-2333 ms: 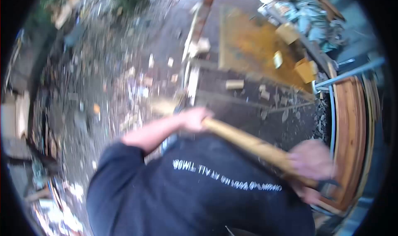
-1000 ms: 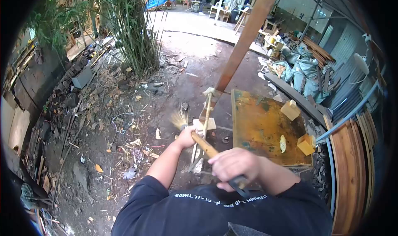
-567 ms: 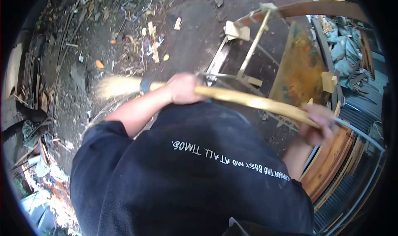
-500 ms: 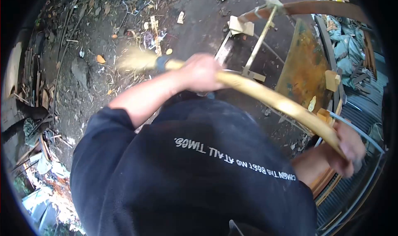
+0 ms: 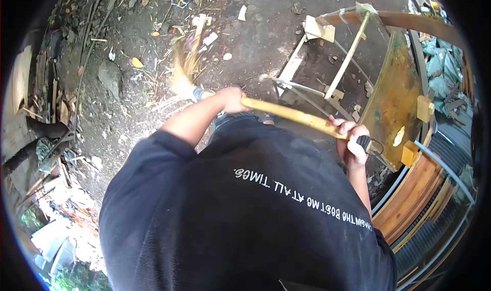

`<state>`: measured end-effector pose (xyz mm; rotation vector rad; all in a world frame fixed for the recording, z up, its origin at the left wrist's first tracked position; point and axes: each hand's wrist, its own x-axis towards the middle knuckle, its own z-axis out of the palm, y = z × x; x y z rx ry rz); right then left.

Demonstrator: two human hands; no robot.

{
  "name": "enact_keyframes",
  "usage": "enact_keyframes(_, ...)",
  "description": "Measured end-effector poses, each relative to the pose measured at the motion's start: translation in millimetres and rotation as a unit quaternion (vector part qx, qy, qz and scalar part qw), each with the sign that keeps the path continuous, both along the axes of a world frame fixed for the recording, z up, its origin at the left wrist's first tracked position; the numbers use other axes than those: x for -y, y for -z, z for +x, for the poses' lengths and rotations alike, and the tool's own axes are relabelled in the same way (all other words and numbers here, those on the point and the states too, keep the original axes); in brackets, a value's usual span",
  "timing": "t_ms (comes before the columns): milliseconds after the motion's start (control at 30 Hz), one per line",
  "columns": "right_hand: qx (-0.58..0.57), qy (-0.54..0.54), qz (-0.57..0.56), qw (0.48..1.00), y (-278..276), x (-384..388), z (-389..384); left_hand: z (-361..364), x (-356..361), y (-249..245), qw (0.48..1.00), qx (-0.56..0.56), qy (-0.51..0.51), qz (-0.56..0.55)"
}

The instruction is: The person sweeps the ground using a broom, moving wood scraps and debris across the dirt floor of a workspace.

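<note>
- Grasping broom (image 5: 291, 115) near bristles (image 5: 185, 71) with left hand (image 5: 231, 100)
- Clasping near black end (image 5: 364, 142) with right hand (image 5: 352, 138)
- Holding blurred bristles over the littered ground (image 5: 250, 45)

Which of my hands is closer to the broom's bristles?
Your left. The left hand grips the broom handle just above the bristles, while the right hand holds it farther off, near the dark-capped end.
</note>
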<state>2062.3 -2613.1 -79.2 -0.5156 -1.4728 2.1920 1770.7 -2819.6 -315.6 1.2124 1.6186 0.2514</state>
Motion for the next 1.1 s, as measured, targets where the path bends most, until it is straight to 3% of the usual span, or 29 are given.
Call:
enact_keyframes(67, 0.006, 0.005, -0.028, 1.000, -15.3, -1.1, 15.6, -0.3, 6.9, -34.3, 1.000, -0.016, -0.024, -0.011)
enact_keyframes(167, -0.079, 0.006, 0.028, 0.997, -81.6, -31.1, 19.9, -12.0, -23.1, -128.5, 0.999, -0.035, -0.023, 0.027)
enact_keyframes(300, -0.173, 0.009, 0.305, 0.936, -212.2, -59.1, 40.1, -7.2, -107.2, -212.5, 0.964, -0.064, -0.020, 0.257)
enact_keyframes(333, -0.206, -0.015, 0.353, 0.913, -234.0, -52.5, 35.0, -7.4, -131.2, -217.3, 0.935, -0.048, -0.036, 0.351)
enact_keyframes(367, -0.234, -0.044, 0.392, 0.889, -247.8, -44.4, 25.6, -7.3, -163.4, -216.7, 0.929, -0.039, -0.034, 0.368)
enact_keyframes(433, -0.203, -0.074, 0.483, 0.849, -236.1, -29.3, -3.1, -12.4, -220.9, -194.5, 0.927, 0.005, -0.066, 0.370)
enact_keyframes(467, -0.050, -0.060, 0.511, 0.856, -212.9, -10.5, -28.7, -15.2, -251.0, -145.4, 0.886, 0.017, -0.102, 0.452)
enact_keyframes(500, 0.106, -0.065, 0.537, 0.834, -189.7, 8.1, -54.4, -21.8, -273.1, -94.5, 0.879, 0.051, -0.117, 0.460)
enact_keyframes(567, 0.016, -0.182, 0.485, 0.855, -82.5, -17.0, -69.6, -26.4, -265.6, 9.0, 0.939, 0.004, -0.129, 0.320)
enact_keyframes(633, 0.010, -0.139, 0.358, 0.923, -17.2, -29.7, -55.3, -24.6, -196.4, 68.1, 0.968, -0.015, -0.047, 0.246)
enact_keyframes(667, 0.001, -0.094, 0.258, 0.962, 2.8, -32.8, -37.0, -19.4, -163.5, 75.6, 0.992, -0.056, -0.021, 0.113)
enact_keyframes(767, -0.016, 0.005, 0.053, 0.998, 18.3, -57.6, 14.3, 1.2, -88.6, 4.4, 0.991, -0.080, -0.083, 0.063)
enact_keyframes(900, -0.110, -0.030, 0.078, 0.990, -74.1, -86.8, 55.0, 25.6, -93.2, -95.2, 0.971, -0.149, -0.124, 0.138)
enact_keyframes(1000, -0.131, -0.064, 0.335, 0.931, -173.9, -126.3, 117.8, 65.8, -134.2, -184.2, 0.956, -0.169, -0.110, 0.215)
enact_keyframes(1067, -0.260, -0.128, 0.353, 0.889, -206.2, -128.9, 123.3, 91.8, -164.2, -200.4, 0.936, -0.139, -0.147, 0.289)
enact_keyframes(1100, -0.256, -0.178, 0.389, 0.867, -206.9, -118.8, 117.5, 102.6, -176.6, -198.8, 0.931, -0.096, -0.170, 0.308)
